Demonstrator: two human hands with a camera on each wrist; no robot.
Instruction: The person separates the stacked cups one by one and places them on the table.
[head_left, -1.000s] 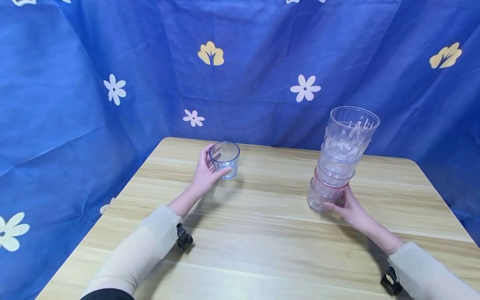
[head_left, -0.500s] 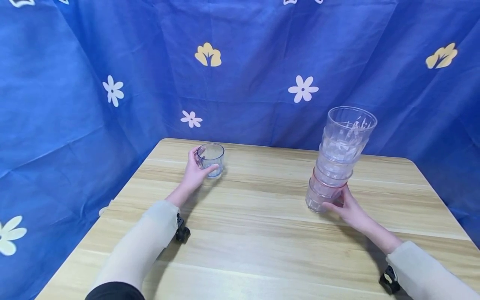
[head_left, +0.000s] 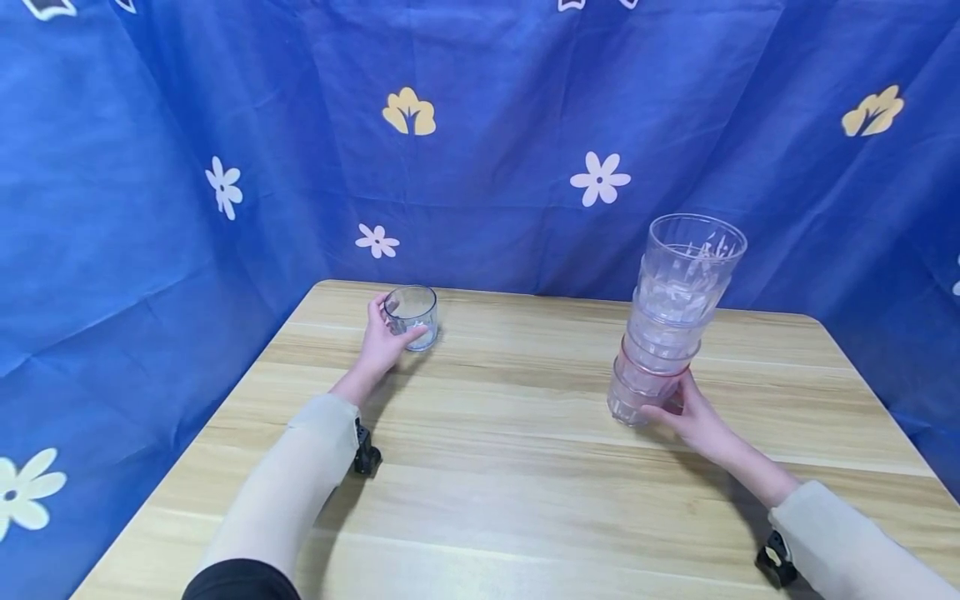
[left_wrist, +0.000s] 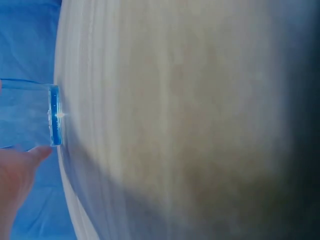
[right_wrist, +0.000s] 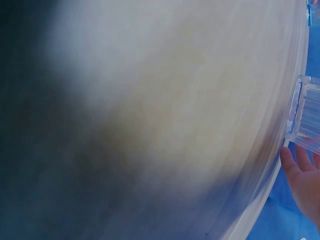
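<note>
Near the table's back left, my left hand (head_left: 381, 340) grips a clear drinking glass (head_left: 417, 310) with a bluish rim, thumb on the near side and fingers round the left. In the left wrist view the glass's blue base (left_wrist: 55, 116) is at or very close to the tabletop; I cannot tell if they touch. On the right, my right hand (head_left: 697, 421) holds the lower part of a tall stack of nested clear glasses (head_left: 667, 321), which leans to the right. One rim in the stack is reddish. The right wrist view shows the stack's bottom glass (right_wrist: 300, 111) beside my fingers.
The light wooden table (head_left: 510, 467) has rounded back corners. A blue cloth (head_left: 487, 133) printed with flowers hangs behind it and along its sides. Each forearm has a small black device at the wrist, the left one (head_left: 366, 450) over the tabletop.
My left hand has carried the blue-rimmed glass leftward across the back of the table. The right hand and the stack have stayed nearly in place while the head view shifted slightly.
</note>
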